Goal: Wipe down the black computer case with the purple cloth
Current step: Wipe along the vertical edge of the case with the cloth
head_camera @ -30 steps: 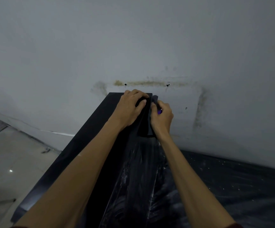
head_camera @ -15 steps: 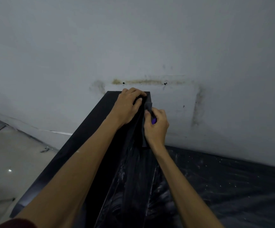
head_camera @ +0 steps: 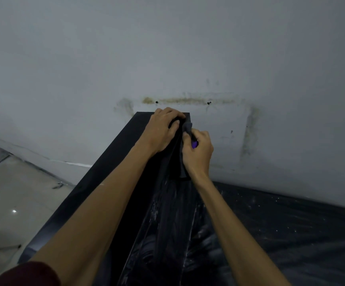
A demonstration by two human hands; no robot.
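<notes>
— Black computer case (head_camera: 109,162), where?
— Far end at the wall (head_camera: 167,48); left hand (head_camera: 161,131) curls its fingers over that top corner, probably steadying it.
— And the purple cloth (head_camera: 194,144)?
— Clenched in the right hand (head_camera: 198,155), pressed against its right side.

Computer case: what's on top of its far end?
The left hand grips the case at its far edge; the right hand holds the purple cloth beside it. The surface under both hands is hidden, as is most of the cloth.
</notes>
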